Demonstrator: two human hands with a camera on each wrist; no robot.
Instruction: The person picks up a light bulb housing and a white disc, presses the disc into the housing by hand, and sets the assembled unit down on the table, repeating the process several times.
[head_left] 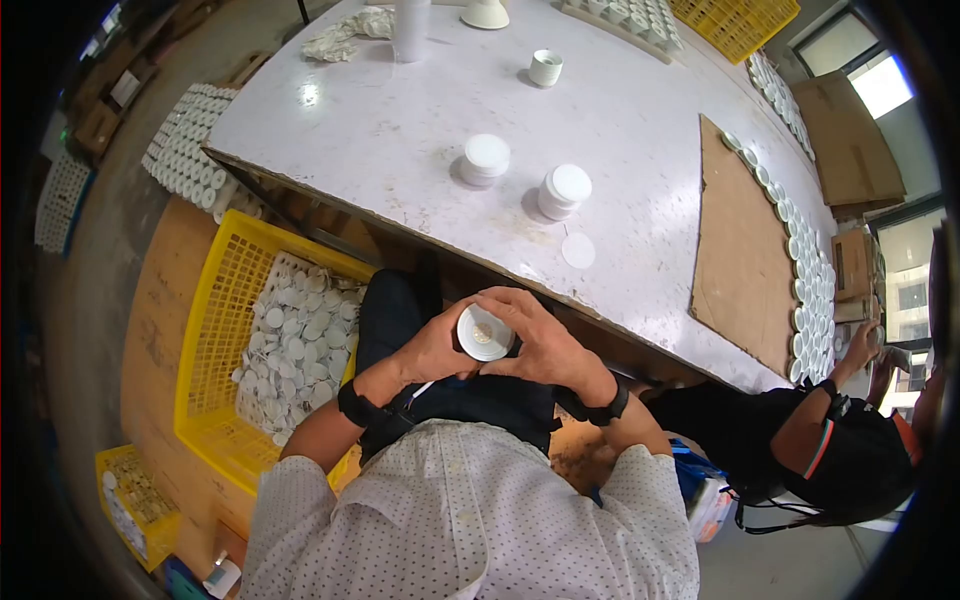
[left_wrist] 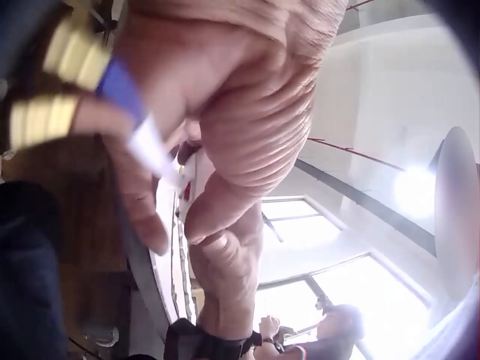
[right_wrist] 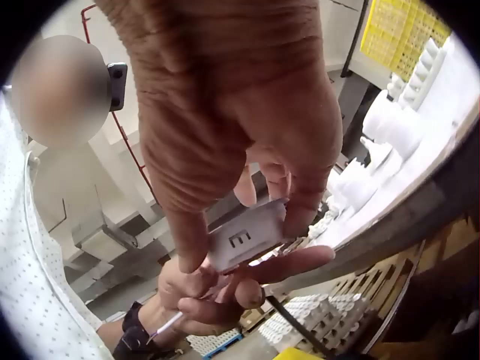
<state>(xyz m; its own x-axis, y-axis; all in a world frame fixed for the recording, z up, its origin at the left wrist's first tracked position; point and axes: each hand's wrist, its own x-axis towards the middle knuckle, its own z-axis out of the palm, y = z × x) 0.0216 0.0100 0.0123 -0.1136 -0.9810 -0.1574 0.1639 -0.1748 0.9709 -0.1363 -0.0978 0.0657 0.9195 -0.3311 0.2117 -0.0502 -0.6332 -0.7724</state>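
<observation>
In the head view, a small white cup [head_left: 466, 338] is held between both hands above the lap, its opening toward me and a tan patch inside. My left hand [head_left: 432, 348] curls round its left side. My right hand [head_left: 545, 342] grips the other side with thumb and fingers. A dark mark like an E shows on the wall of the cup [right_wrist: 259, 234] in the right wrist view. A thin white stick [right_wrist: 166, 324] juts from the left hand's fingers. Yellow ribbed bands [left_wrist: 43, 120] appear at the left fingers in the left wrist view.
Lidded white jars [head_left: 566, 192] and a flat white disc [head_left: 578, 251] stand or lie on the table [head_left: 400, 120]. Rows of cups line a brown board [head_left: 740, 260]. A yellow crate [head_left: 205, 400] of white discs is at left. Another person [head_left: 800, 440] works at right.
</observation>
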